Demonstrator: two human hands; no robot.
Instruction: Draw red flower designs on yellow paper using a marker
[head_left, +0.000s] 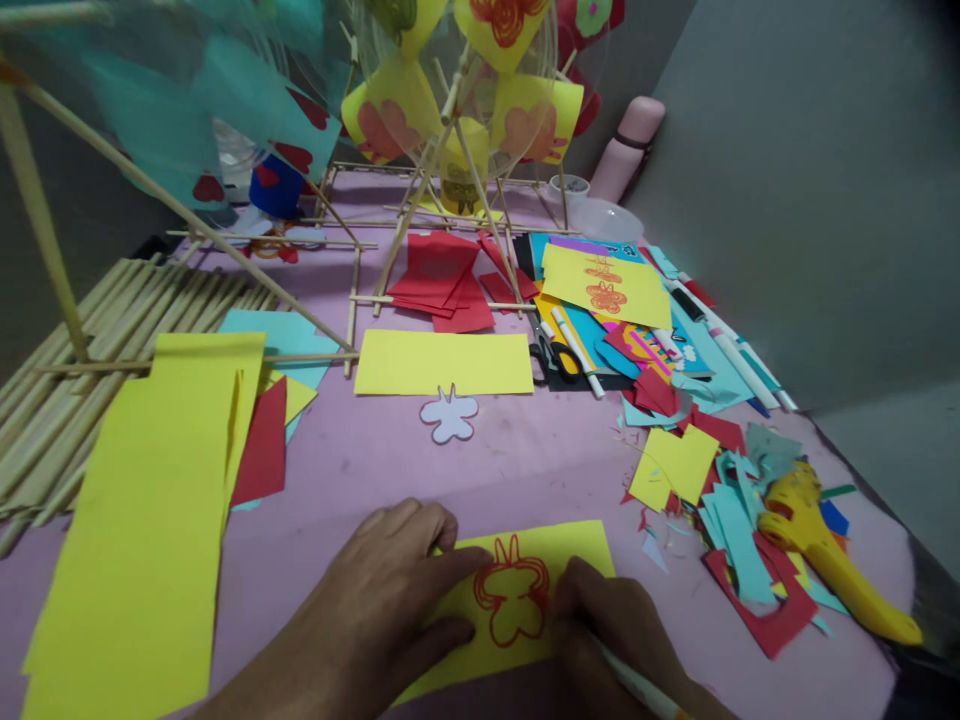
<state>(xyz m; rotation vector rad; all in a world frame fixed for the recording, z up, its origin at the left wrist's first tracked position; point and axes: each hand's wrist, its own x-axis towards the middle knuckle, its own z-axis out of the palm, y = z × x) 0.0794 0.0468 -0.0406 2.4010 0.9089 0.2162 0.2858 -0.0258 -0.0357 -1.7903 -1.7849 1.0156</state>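
My left hand (390, 580) rests on a yellow paper strip (559, 545) at the near middle, thumb and index finger stretched out along its left part. A butterfly outline (517, 600) in red ink is drawn on that strip, with looped lines inside the upper wings. In my right hand (607, 620) is a white marker (637, 685), gripped at the right of the drawing; my fingers hide its tip. Beyond the hands lie a pale butterfly cutout (448, 414) and a blank yellow strip (442, 364).
Tall yellow sheets (142, 540) and wooden sticks (127, 340) lie left. A stick frame (187, 210) rises there. Scissors (559, 362), red papers (435, 275), paper scraps (675, 470) and a yellow glue gun (832, 560) lie beyond and right. A pink bottle (630, 150) stands at the back.
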